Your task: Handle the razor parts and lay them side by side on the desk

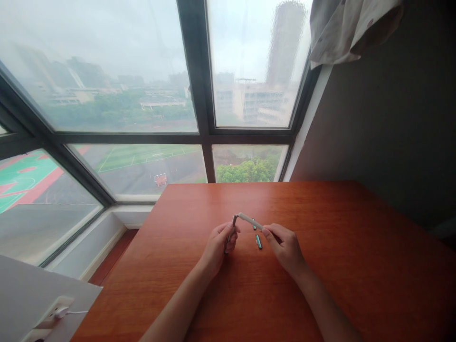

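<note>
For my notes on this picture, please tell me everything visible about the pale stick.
The pale stick is thin, straight and off-white, its material unclear. The right hand holds one end; from there it slants up-left in the picture, tip close to the dark metallic-looking piece in the left hand, contact unclear.

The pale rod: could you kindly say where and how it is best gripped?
Probably by its right end, pinched from the right: the pale rod is thin and slants down to the right hand, which grips it there, while its other tip looks close to the dark piece in the left hand.
</note>
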{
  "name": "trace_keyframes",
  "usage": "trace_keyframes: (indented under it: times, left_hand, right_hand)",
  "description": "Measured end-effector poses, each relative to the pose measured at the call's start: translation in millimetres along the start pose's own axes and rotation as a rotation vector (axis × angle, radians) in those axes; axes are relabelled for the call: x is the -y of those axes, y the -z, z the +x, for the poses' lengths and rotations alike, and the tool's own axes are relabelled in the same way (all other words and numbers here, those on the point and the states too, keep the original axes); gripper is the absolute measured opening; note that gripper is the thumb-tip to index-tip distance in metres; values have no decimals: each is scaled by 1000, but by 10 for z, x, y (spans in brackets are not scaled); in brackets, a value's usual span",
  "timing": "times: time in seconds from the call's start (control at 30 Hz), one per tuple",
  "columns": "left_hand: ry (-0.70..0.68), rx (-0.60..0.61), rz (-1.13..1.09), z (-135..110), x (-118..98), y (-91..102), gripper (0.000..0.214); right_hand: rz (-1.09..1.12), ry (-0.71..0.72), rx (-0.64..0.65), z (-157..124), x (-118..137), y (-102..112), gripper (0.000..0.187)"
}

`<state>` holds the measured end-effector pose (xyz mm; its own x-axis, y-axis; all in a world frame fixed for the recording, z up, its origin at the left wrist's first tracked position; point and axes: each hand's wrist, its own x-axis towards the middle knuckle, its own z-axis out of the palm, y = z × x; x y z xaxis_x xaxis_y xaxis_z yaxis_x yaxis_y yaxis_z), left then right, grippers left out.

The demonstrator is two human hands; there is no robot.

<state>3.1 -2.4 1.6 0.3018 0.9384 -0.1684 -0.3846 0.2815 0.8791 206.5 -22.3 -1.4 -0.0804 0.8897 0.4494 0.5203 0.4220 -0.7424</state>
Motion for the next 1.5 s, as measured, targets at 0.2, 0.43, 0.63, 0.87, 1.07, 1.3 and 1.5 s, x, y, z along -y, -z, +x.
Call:
trace_keyframes:
  times: [0.2,0.43,0.63,0.87,1.07,1.3,1.5]
  left_hand:
    - [-12,-45,11,10,-6,2,34]
    - [-16,-26,25,14,14,5,35]
    - [-9,-21,27,17,29,16,35]
    - [-10,-16,22,13,30,20,34]
    - [-3,-20,21,29,39,27,36]
    - [-2,-23,23,33,44,33,36]
    - [0,-26,27,40,50,34,36]
  right_hand:
    - [-19,-5,-10,0,-27,-6,29]
    - [-18,-2,2,3,-18,1,30]
    - [-43,14,-4,9,-26,6,31]
    - [-59,12,-3,11,-15,15,33]
    - [-107,24,15,-2,-43,11,31]
    - [-219,56,-10,-8,-84,11,31]
    - [-274,60,-17,-7,-79,28,31]
